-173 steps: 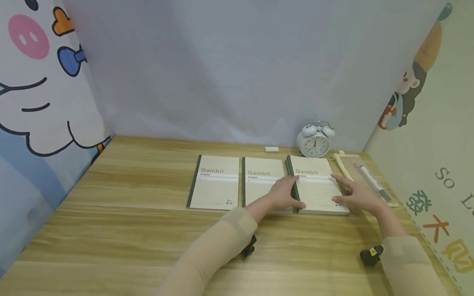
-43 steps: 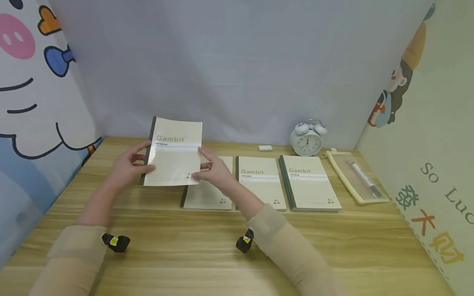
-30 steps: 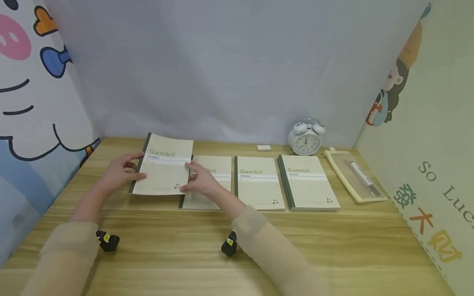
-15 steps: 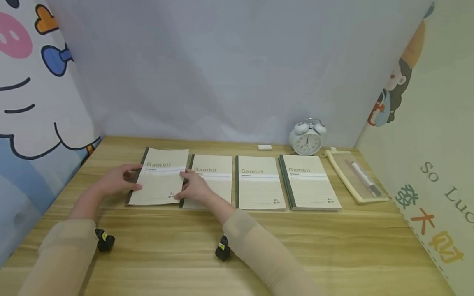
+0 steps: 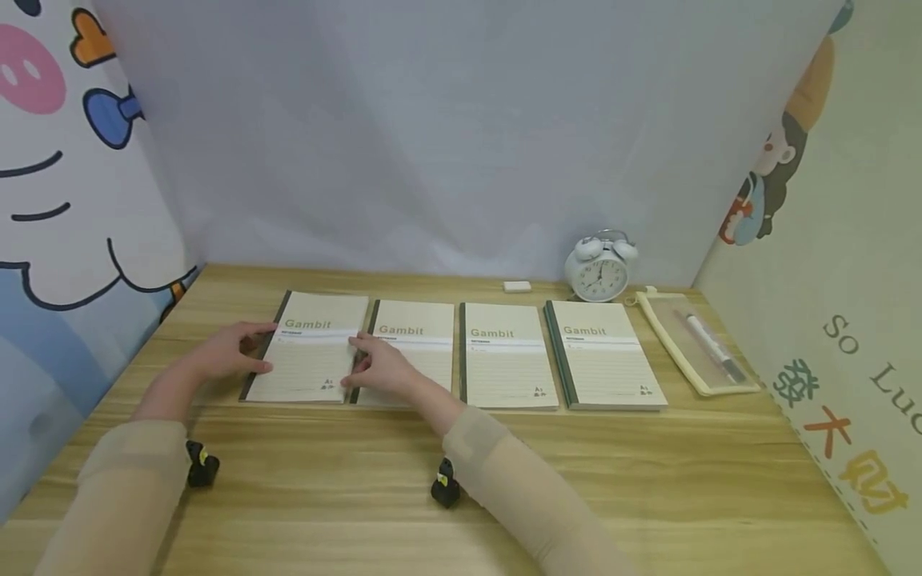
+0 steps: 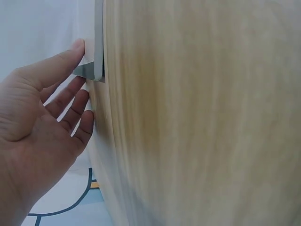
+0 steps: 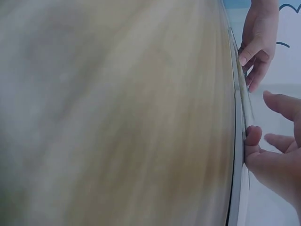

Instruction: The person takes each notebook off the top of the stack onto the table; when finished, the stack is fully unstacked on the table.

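The leftmost cream notebook point(image 5: 306, 360) lies flat on the wooden table with its dark spine to the left. My left hand point(image 5: 225, 350) holds its spine side; in the left wrist view the thumb point(image 6: 75, 51) overlaps the notebook's near corner and the other fingers bend loosely beside it. My right hand point(image 5: 383, 366) holds the right edge, index finger and thumb set apart along it, while the hand overlaps the second notebook point(image 5: 421, 360). In the right wrist view, the right thumb tip point(image 7: 254, 135) is right at the notebook's edge.
A third notebook point(image 5: 507, 368) and a thicker notebook stack point(image 5: 612, 364) continue the row rightward. Behind stand a white alarm clock point(image 5: 599, 272) and a small white eraser point(image 5: 516, 286). A mesh zip pouch point(image 5: 670, 352) with a marker point(image 5: 713, 346) inside lies at the right.
The held notebook was lifted off the row, carried left and lowered flat at the row's left end. Both hands moved left with it. Over the last half second it shifted only slightly.
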A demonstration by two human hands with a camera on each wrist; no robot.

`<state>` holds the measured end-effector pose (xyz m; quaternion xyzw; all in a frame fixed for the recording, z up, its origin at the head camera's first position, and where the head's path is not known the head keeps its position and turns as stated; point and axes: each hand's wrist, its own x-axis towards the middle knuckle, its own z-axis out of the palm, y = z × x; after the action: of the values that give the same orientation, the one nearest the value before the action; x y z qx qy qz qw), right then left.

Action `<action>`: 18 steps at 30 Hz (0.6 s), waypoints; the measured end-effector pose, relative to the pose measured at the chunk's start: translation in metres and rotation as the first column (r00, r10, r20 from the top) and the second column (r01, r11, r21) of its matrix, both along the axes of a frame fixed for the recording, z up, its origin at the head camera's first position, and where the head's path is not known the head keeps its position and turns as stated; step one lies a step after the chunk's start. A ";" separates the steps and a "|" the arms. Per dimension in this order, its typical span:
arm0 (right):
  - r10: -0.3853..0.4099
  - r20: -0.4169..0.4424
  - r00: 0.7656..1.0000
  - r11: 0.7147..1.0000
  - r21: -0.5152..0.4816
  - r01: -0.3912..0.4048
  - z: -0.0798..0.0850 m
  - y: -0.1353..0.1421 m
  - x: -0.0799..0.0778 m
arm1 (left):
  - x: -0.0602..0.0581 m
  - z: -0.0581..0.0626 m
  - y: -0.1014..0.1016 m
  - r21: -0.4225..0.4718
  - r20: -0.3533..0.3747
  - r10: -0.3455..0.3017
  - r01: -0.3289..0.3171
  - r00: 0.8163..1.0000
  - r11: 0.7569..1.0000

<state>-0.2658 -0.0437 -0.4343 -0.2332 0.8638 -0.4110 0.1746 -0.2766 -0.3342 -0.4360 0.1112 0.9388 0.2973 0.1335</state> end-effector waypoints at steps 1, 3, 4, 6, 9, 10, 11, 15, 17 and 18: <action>0.022 -0.019 1.000 1.000 0.013 -0.022 0.002 0.002 0.000 | 0.000 0.000 0.000 0.002 0.003 0.007 -0.007 1.000 1.000; 0.070 -0.066 0.995 0.996 0.051 -0.067 0.007 0.007 0.001 | 0.000 0.001 0.001 0.013 0.009 0.021 -0.021 1.000 1.000; 0.096 -0.095 0.991 0.994 0.069 -0.090 0.010 0.009 0.002 | 0.000 0.003 0.002 0.020 0.009 0.028 -0.028 1.000 0.999; 0.152 -0.160 0.975 0.984 0.113 -0.135 0.018 0.015 0.002 | 0.000 0.007 0.005 0.028 0.005 0.039 -0.039 0.999 0.999; 0.207 -0.214 0.955 0.975 0.125 -0.183 0.029 0.024 0.002 | 0.001 0.015 0.011 0.031 -0.030 0.036 -0.035 0.999 0.999; 0.216 -0.224 0.950 0.974 0.122 -0.193 0.033 0.028 0.002 | 0.001 0.018 0.013 0.027 -0.045 0.033 -0.032 0.998 0.999; 0.226 -0.235 0.945 0.972 0.125 -0.201 0.036 0.032 0.002 | 0.001 0.021 0.016 0.025 -0.063 0.030 -0.029 0.998 0.999; 0.241 -0.260 0.935 0.969 0.120 -0.216 0.050 0.050 0.002 | 0.003 0.033 0.028 0.022 -0.129 0.016 -0.013 0.992 1.000; 0.249 -0.274 0.929 0.967 0.117 -0.225 0.057 0.061 0.001 | 0.004 0.040 0.036 0.026 -0.161 0.003 0.001 0.987 1.000; 0.252 -0.282 0.925 0.967 0.115 -0.229 0.061 0.067 0.001 | 0.004 0.044 0.040 0.025 -0.176 -0.007 0.012 0.984 1.000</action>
<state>-0.2651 0.0230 -0.3735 -0.3889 0.8607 -0.3124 0.1021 -0.2725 -0.2942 -0.3919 0.1433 0.9425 0.2978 0.0498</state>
